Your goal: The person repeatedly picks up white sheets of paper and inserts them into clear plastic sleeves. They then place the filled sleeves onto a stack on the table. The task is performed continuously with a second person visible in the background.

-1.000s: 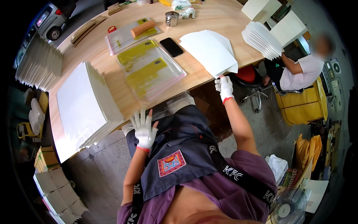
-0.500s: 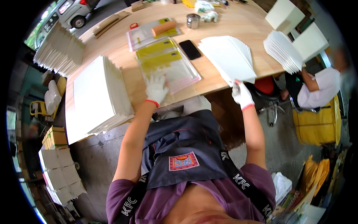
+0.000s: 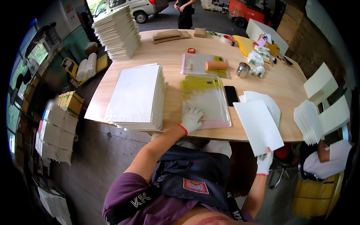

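Now two gloved hands work with a white sheet and a clear bag at the wooden table (image 3: 168, 63).

Right hand (image 3: 264, 163) pinches the white sheet (image 3: 258, 127) at its near bottom edge, past the table's front — its long side runs away from the person. It looks light, thin and bendy, so a corner grip should do. Left hand (image 3: 191, 119) lies flat, fingers spread, on the slippery-looking clear bag (image 3: 206, 99), whose long side also points away, beside the tall white stack (image 3: 137, 95).

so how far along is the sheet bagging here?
Done: cannot tell, no clearly filled finished pile shows. In hand: right hand holds a white sheet; left hand presses the clear bag stack. Left: tall white sheet stack and fanned sheets remain.
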`<control>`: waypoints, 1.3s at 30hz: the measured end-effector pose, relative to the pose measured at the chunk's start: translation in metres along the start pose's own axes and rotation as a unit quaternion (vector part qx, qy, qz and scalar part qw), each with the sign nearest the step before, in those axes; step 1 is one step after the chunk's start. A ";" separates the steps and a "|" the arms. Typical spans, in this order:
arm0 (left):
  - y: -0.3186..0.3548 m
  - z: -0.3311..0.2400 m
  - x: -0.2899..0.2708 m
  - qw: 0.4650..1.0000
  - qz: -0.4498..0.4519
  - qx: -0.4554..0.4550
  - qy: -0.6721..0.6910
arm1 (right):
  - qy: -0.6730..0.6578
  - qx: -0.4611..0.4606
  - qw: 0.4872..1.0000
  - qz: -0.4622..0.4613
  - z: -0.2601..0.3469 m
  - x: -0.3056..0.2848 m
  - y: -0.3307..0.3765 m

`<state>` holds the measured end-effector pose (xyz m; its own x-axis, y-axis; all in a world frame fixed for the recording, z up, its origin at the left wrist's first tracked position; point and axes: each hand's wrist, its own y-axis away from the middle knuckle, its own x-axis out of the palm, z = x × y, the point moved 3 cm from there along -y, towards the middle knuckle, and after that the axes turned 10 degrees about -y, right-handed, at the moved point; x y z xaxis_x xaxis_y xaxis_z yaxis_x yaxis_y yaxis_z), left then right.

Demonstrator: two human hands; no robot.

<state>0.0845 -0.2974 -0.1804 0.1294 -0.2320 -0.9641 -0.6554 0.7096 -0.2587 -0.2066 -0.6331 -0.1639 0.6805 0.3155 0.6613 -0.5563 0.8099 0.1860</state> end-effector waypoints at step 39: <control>0.047 0.020 -0.037 0.957 -0.082 -0.100 0.258 | -0.011 0.194 0.975 0.107 -0.106 0.064 0.149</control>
<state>0.0641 -0.2421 -0.1585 -0.1079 -0.6639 -0.7400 -0.7937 0.5058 -0.3380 -0.1951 -0.4396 -0.1706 0.5210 0.4426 0.7298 -0.8259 0.4772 0.3002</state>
